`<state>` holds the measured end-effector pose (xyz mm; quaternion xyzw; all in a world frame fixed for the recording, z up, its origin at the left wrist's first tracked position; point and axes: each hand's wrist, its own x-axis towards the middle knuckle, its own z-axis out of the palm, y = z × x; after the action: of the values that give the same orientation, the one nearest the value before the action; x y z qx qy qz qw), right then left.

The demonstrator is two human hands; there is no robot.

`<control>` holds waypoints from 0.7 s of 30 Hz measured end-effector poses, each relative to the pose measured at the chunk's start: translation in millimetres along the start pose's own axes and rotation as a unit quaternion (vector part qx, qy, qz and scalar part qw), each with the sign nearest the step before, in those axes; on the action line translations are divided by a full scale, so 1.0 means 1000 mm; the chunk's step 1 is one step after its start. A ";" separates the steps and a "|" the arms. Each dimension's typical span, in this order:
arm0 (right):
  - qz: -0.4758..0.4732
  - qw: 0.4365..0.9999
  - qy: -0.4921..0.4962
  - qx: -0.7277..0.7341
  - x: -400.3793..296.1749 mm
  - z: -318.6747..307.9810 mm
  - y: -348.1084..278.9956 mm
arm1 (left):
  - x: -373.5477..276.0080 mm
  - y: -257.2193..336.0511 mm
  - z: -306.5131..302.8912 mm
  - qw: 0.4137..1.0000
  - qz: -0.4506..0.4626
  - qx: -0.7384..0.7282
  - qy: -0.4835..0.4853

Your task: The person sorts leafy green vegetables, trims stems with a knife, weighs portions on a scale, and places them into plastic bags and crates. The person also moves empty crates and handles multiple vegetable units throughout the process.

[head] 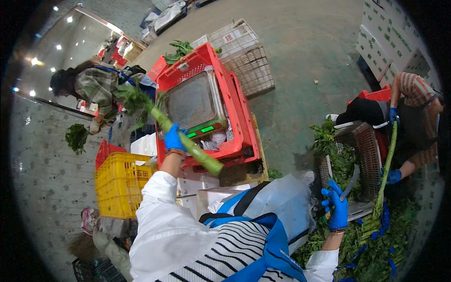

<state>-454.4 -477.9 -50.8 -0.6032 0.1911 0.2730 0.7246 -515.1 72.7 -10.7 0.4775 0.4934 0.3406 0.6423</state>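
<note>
My left hand (175, 137), in a blue glove, grips a thick green stalk (197, 155) with leaves at its upper left end. The stalk slants across the near edge of a red plastic crate (208, 53), in which a digital scale (192, 102) with green displays stands. My right hand (336, 208), also blue-gloved, is over at the right with a curved knife blade (351, 181) rising beside its fingers; the handle is mostly hidden by the hand. Below and beside it lie leafy stalks (366, 229) with blue bands or strips among them.
A yellow crate (116, 187) stands at left, white crates (246, 60) behind the scale. A co-worker (95, 84) at upper left holds greens. Another co-worker (415, 102) at right holds a long stalk (387, 162) by a grey crate (363, 141). White boxes (384, 46) are stacked behind.
</note>
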 end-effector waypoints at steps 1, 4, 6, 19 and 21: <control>0.003 1.000 0.004 0.003 0.002 -0.009 0.010 | 0.021 -0.001 -0.031 0.997 0.042 0.034 0.058; 0.005 1.000 0.011 0.022 0.001 -0.024 0.028 | 0.039 0.014 -0.091 0.972 0.017 0.200 0.119; 0.023 0.999 0.012 0.023 0.001 -0.031 0.035 | 0.045 0.011 -0.123 0.915 0.021 0.365 0.168; -0.023 0.998 0.049 0.014 -0.009 -0.047 0.047 | 0.161 -0.063 -0.204 0.546 -0.015 0.836 0.051; -0.026 0.999 0.043 0.013 -0.012 -0.050 0.049 | 0.171 -0.049 -0.220 0.615 -0.038 0.786 0.049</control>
<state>-491.6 -522.2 -91.5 -0.6096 0.2101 0.2249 0.7305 -679.3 273.9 -122.2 0.7632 0.6207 -0.1793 0.0083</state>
